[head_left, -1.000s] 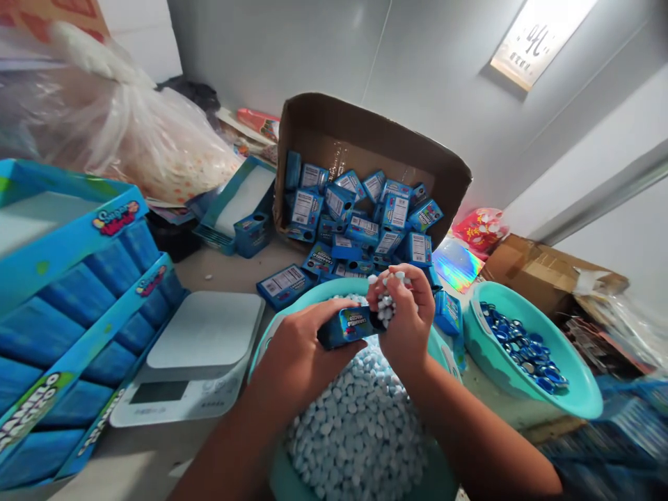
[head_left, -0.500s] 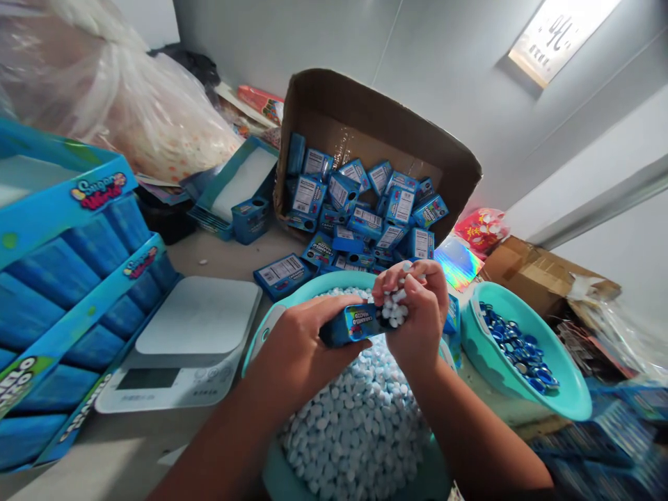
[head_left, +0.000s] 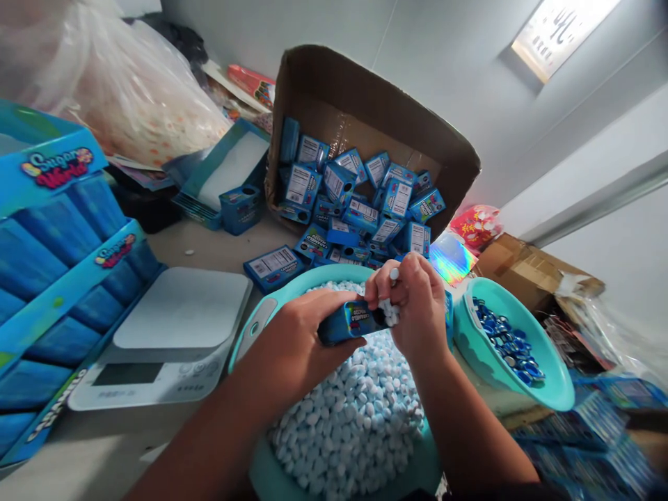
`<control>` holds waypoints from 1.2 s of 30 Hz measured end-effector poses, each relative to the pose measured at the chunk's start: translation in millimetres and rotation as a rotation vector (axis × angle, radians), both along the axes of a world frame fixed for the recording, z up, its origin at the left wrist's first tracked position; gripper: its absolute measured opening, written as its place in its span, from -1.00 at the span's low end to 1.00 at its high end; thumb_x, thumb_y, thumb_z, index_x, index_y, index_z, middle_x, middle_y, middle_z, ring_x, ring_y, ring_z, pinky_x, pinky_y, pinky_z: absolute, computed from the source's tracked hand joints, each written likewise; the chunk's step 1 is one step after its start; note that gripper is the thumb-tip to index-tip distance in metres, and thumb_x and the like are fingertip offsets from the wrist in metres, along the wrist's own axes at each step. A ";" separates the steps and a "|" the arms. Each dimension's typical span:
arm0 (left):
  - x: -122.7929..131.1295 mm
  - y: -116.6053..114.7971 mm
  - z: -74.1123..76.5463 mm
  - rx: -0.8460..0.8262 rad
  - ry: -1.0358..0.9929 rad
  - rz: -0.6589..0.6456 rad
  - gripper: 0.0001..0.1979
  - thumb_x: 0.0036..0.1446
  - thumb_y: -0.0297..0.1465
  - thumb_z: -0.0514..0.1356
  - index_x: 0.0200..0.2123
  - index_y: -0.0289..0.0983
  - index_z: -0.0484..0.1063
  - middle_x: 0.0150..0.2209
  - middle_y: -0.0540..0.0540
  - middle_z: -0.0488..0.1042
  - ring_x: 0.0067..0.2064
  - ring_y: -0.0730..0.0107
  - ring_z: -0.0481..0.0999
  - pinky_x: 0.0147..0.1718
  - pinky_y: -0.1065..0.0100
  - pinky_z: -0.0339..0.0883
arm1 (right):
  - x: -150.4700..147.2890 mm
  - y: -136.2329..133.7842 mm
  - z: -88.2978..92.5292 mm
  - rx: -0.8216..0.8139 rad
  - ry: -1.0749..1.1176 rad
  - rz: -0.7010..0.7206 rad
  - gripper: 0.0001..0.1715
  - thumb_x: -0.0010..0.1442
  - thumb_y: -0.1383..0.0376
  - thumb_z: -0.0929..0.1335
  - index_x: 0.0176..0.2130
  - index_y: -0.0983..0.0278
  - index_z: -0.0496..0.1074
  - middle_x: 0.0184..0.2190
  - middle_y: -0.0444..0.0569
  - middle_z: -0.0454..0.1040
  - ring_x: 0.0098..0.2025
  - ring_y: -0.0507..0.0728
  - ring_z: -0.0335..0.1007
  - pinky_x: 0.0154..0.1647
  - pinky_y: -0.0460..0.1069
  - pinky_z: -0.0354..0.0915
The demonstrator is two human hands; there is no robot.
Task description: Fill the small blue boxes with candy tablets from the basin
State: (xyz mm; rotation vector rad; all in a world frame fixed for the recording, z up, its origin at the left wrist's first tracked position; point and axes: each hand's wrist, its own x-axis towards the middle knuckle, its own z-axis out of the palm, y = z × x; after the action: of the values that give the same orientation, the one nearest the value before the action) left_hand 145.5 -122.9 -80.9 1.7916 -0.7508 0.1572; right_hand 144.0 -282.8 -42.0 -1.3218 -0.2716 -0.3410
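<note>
My left hand (head_left: 300,327) grips a small blue candy box (head_left: 351,323), tilted on its side with its dark round opening facing right. At that opening, my right hand (head_left: 415,303) is closed around several small white candies (head_left: 388,312). One candy (head_left: 394,274) shows between its fingers. Both hands are above a turquoise basin (head_left: 245,341) heaped with pale blue and white candies (head_left: 349,417). Behind the basin, a tipped cardboard carton (head_left: 365,83) holds many more blue boxes (head_left: 342,181), some of which spill out at its front.
A white digital scale (head_left: 177,309) lies left of the basin, beside stacked blue display trays (head_left: 67,250). To the right stands a second turquoise basin (head_left: 553,376) with shiny blue caps (head_left: 509,341). A large plastic bag (head_left: 130,83) fills the back left.
Fewer white candies show in my right hand, which is now closer against the box opening. My left hand keeps the box nearly in place. The view has shifted slightly.
</note>
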 end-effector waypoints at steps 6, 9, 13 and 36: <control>-0.5 -0.2 -2.4 0.159 0.002 0.012 -0.57 0.11 -0.43 0.39 0.05 -0.09 0.45 -0.02 0.02 0.50 0.00 0.18 0.49 0.01 0.24 0.38 | -2.3 1.2 4.8 -0.024 -0.023 0.004 -0.40 0.43 0.01 0.29 -0.55 0.25 0.23 -0.59 -0.13 0.29 -0.48 0.07 0.37 -0.45 -0.03 0.30; -1.1 -1.5 -5.3 0.160 0.012 -0.007 -0.58 0.14 -0.42 0.35 0.07 -0.11 0.43 0.03 0.00 0.47 0.06 0.15 0.45 0.09 0.19 0.35 | -1.9 1.3 7.3 -0.030 0.001 0.006 -0.38 0.41 -0.03 0.29 -0.56 0.23 0.18 -0.62 -0.13 0.28 -0.49 0.09 0.37 -0.47 -0.01 0.29; -3.3 -1.9 -5.2 0.117 0.015 -0.032 -0.61 0.18 -0.42 0.32 0.07 -0.12 0.41 0.03 0.02 0.47 0.04 0.20 0.46 0.06 0.26 0.36 | -2.5 0.4 6.2 0.008 0.001 0.023 -0.32 0.39 -0.09 0.29 -0.56 0.23 0.03 -0.65 -0.14 0.27 -0.53 0.10 0.36 -0.48 0.00 0.29; -8.1 0.2 0.6 0.085 -0.086 0.081 -0.51 0.19 -0.46 0.33 0.13 0.01 0.32 0.05 0.17 0.46 0.01 0.41 0.49 0.01 0.48 0.36 | -9.2 -1.6 0.1 -0.010 -0.199 0.118 -0.29 0.50 -0.03 0.14 -0.49 0.22 0.52 -0.03 0.02 0.56 0.12 0.27 0.43 0.20 0.26 0.29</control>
State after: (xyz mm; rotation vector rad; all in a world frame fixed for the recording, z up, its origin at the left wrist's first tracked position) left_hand 137.4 -122.7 -80.3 1.9071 -0.7561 0.2606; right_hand 134.8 -284.4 -41.9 -1.2769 -0.5169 -0.3714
